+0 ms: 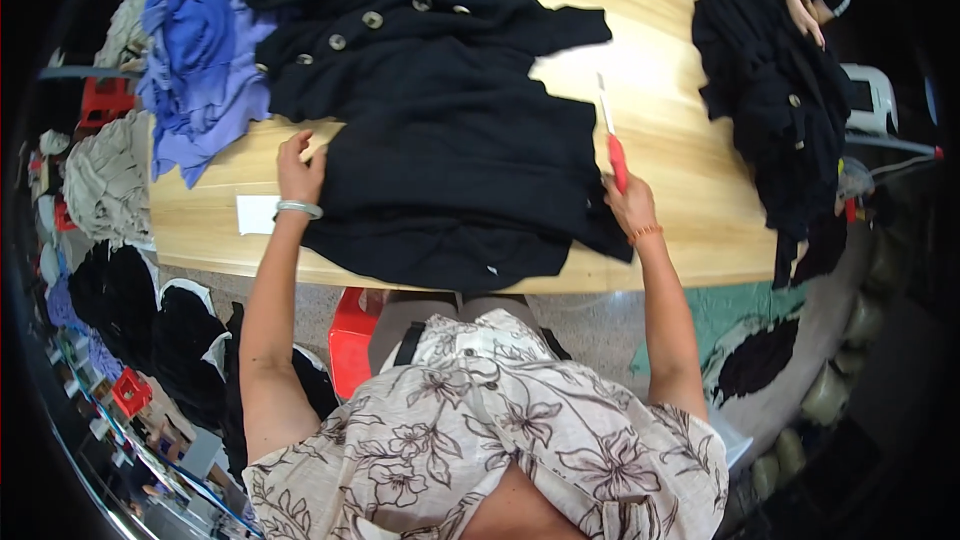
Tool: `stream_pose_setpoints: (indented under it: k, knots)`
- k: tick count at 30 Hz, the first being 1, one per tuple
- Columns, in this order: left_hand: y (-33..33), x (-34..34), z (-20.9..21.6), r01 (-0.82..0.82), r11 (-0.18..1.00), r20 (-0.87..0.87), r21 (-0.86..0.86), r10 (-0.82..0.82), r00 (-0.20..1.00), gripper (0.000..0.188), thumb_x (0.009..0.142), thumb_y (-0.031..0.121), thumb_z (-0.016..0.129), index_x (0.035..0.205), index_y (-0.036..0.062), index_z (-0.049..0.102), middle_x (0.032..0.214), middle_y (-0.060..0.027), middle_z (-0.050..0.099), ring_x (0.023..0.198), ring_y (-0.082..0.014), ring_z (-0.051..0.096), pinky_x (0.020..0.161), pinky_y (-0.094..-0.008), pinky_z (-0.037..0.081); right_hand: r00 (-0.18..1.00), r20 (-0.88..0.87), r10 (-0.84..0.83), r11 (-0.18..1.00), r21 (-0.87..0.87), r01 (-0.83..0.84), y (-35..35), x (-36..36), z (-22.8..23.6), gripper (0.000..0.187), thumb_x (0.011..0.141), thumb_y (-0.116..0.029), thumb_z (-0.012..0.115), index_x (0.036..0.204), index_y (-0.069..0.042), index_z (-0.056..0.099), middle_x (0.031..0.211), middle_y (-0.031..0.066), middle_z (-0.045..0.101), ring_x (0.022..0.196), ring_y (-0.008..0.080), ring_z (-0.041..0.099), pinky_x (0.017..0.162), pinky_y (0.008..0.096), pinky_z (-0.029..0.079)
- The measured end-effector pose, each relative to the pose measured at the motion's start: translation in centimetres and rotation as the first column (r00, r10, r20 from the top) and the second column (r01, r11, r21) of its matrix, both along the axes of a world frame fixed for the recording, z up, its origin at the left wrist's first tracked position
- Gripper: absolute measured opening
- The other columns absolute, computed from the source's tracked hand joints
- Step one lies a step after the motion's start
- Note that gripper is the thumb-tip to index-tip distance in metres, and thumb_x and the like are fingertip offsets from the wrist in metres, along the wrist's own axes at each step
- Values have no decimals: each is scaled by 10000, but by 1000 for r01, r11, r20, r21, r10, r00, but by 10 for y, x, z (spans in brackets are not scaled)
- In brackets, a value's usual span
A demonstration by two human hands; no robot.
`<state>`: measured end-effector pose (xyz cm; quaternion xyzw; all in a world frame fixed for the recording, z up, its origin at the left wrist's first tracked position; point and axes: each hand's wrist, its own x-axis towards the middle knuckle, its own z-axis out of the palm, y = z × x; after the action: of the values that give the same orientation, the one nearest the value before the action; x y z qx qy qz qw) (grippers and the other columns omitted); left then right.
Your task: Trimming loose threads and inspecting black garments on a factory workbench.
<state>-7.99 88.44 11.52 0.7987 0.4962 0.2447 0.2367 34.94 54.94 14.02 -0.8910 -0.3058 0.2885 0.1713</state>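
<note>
A black knit garment point(450, 160) lies spread on the wooden table in front of me, its lower part near the front edge. My left hand point(302, 172) rests at the garment's left edge, thumb and fingers apart, gripping nothing visible. At the right edge, my right hand point(630, 206) is closed around a red-handled tool point(617, 162) with a slim pale blade pointing away from me. Whether it is scissors or a knife I cannot tell. Just beyond lies more black knitwear with round buttons point(372, 19).
Purple garments point(205, 50) are heaped at the table's point(690, 240) left end, near a white paper point(257, 214). Black garments point(770, 90) hang over the right side, where another person's hand point(805, 22) reaches in. A red stool point(352, 345) stands beneath the front edge.
</note>
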Motion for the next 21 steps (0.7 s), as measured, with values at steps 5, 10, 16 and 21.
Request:
stream_pose_setpoints:
  k: [5,10,16,21]
  knots:
    - [36,19,-10,-356,924,115,-142,372,921,740,747,398,773,1275,-31,482,1146,-229,554,1097,-335,526,962,-393,414,994,79,72,997,18,-73,-17,-4,22,284,940,-281,520,862,-38,644,626,104,619,596,245,614,569,365,462]
    - [92,56,-15,-665,641,102,-384,745,659,1042,570,554,840,1312,-51,430,1283,-271,496,1190,-376,497,1034,-404,380,994,89,67,998,16,-69,-11,-26,30,263,927,-287,552,883,-40,629,660,142,633,652,333,639,608,431,479]
    - [108,54,-35,-319,928,268,-190,362,893,512,667,251,792,1073,25,577,971,-208,639,918,-361,624,831,-397,486,998,43,39,997,62,-42,8,-57,36,233,930,-264,563,901,-36,605,646,151,626,648,346,643,595,438,483]
    - [82,37,-17,-333,941,294,57,303,907,355,700,150,773,991,62,590,998,-165,571,990,-344,523,908,-406,416,998,67,16,1000,23,-18,24,-71,49,221,924,-240,572,923,-25,625,649,150,635,651,333,651,606,414,489]
